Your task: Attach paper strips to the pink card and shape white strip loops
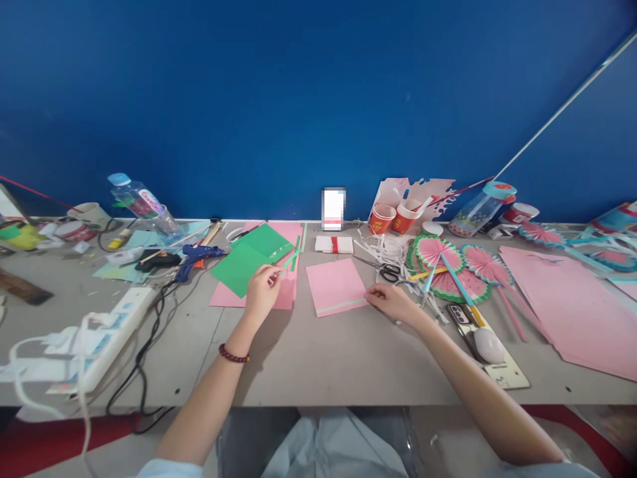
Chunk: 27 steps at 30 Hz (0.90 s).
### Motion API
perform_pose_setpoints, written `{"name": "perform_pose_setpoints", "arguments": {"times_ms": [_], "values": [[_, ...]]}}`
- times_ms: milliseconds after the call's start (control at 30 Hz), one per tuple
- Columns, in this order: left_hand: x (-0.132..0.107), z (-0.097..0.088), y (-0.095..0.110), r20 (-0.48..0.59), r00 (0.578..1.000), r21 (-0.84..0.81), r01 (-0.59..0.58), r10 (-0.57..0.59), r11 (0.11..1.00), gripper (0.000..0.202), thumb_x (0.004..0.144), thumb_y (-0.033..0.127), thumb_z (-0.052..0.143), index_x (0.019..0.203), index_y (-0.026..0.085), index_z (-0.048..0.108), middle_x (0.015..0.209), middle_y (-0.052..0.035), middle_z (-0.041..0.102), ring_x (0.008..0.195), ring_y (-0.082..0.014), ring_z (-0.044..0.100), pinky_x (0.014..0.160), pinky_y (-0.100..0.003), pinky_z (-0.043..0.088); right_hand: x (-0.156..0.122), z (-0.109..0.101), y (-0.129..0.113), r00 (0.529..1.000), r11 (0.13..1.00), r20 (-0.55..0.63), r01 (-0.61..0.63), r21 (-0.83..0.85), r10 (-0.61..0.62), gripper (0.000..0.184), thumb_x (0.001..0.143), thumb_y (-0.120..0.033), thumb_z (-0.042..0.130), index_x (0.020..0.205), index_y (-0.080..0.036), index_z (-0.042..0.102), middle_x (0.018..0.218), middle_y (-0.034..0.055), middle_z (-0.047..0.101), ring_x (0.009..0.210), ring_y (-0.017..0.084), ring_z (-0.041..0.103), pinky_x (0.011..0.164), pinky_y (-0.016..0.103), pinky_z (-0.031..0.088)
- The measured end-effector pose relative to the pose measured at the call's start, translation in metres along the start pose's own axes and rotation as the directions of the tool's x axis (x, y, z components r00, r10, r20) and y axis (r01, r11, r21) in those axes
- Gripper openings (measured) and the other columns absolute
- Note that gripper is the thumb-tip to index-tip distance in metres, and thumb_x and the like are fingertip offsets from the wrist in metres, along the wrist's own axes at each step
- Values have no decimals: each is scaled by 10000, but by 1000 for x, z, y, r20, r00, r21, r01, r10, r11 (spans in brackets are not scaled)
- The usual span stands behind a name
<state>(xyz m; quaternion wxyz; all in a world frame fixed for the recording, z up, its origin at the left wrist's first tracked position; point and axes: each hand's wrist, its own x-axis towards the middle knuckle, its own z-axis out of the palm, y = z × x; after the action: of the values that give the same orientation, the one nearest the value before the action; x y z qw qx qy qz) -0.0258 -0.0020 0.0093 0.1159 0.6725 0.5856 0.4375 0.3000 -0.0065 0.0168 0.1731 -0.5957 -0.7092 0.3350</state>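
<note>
My left hand (262, 291) pinches the end of a thin green paper strip (292, 259) that reaches up to the right, over a pink sheet (289, 293) and beside a green sheet (249, 259). My right hand (393, 302) rests closed at the right edge of a small pink paper (335, 285), which has a pale green strip along its lower edge. Its fingertips touch that edge. Scissors (385, 269) lie just beyond this hand.
Watermelon paper fans (450, 265) and large pink sheets (572, 305) lie at the right. A ruler with a white glue stick (490, 345) is near my right forearm. Paper cups (395, 217), bottles, a blue glue gun (199, 255) and a power strip (107, 332) with cables fill the back and left.
</note>
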Motion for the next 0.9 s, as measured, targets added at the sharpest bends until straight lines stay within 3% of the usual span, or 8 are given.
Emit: {"name": "perform_pose_setpoints", "arguments": {"times_ms": [200, 333, 467, 533, 667, 800, 900], "values": [[-6, 2, -10, 148, 989, 334, -22, -29, 942, 227, 767, 84, 471, 810, 190, 667, 841, -60, 643, 708, -187, 577, 648, -295, 432, -16, -2, 3, 979, 998, -194, 57, -1, -56, 248, 778, -359, 488, 791, -194, 673, 732, 42, 688, 614, 172, 569, 591, 267, 402], [-7, 1, -5, 119, 991, 445, -105, 58, 889, 212, 759, 77, 496, 788, 195, 670, 815, -65, 675, 795, -239, 571, 725, -344, 428, -36, -20, 20, 899, 995, -435, 7, -104, -52, 260, 798, -344, 466, 862, -190, 666, 800, 68, 691, 622, 180, 556, 618, 285, 417], [-8, 4, 3, 79, 983, 367, -185, 168, 912, 211, 806, 119, 472, 829, 198, 666, 834, -56, 679, 829, -232, 590, 769, -351, 451, -54, -26, 42, 894, 961, -440, -38, -273, -89, 249, 765, -372, 533, 898, -201, 655, 894, 84, 681, 755, 224, 593, 731, 335, 439], [-12, 8, 9, 73, 969, 290, -246, 235, 925, 214, 824, 125, 461, 854, 203, 659, 871, -52, 684, 870, -221, 602, 811, -348, 460, -58, -22, 49, 904, 948, -405, -2, -319, -134, 233, 774, -387, 536, 853, -202, 654, 892, 83, 672, 844, 247, 594, 791, 358, 432], [-21, 18, 21, 104, 944, 190, -329, 314, 925, 197, 821, 121, 484, 897, 209, 643, 871, -46, 667, 844, -199, 606, 803, -336, 474, -57, -13, 50, 897, 943, -401, 47, -329, -185, 189, 797, -322, 487, 742, -210, 629, 834, 79, 661, 836, 250, 585, 809, 380, 422], [-28, 23, 29, 163, 918, 133, -384, 362, 914, 186, 839, 135, 479, 905, 207, 638, 830, -46, 643, 821, -192, 589, 758, -327, 479, -55, -17, 44, 812, 965, -544, 86, -246, -211, 148, 768, -308, 499, 736, -212, 608, 863, 85, 669, 855, 259, 589, 843, 413, 411], [-29, 23, 33, 176, 908, 99, -400, 379, 911, 180, 864, 156, 466, 912, 204, 632, 835, -47, 648, 822, -188, 584, 768, -333, 475, -55, -26, 43, 783, 996, -619, 84, 13, -58, 187, 744, -384, 562, 762, -207, 620, 863, 78, 680, 841, 253, 602, 825, 417, 435]]}}
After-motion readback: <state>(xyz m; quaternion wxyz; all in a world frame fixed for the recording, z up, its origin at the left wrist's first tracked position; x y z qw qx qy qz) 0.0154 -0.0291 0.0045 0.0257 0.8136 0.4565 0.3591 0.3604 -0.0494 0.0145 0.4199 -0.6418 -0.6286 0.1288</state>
